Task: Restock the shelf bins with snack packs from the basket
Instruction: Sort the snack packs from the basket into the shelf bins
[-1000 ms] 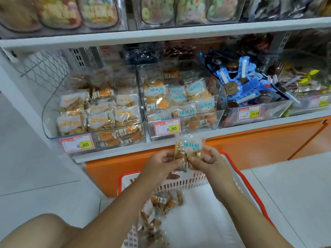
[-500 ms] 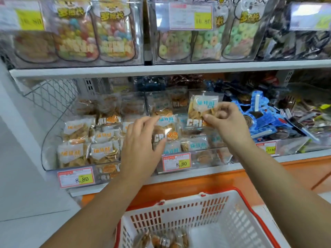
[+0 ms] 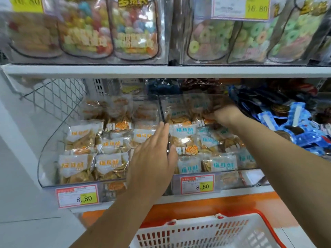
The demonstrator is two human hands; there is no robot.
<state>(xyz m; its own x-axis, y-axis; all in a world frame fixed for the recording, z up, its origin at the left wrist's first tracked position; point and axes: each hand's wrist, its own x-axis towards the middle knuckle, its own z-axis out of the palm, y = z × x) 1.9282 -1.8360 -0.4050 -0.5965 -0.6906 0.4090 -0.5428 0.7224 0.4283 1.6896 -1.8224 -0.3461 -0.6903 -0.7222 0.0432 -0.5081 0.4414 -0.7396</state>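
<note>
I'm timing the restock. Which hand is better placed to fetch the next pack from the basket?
Left. The left hand is open, empty and closer to the basket. The right hand reaches deep into the blue-label bin, fingers among its packs.

The right hand [image 3: 223, 111] is blurring among clear blue-labelled snack packs [image 3: 199, 104], fingers hiding. Below the left hand [image 3: 154, 158], the white slotted red-rimmed plastic basket [image 3: 206, 233] is running off-frame.
</note>
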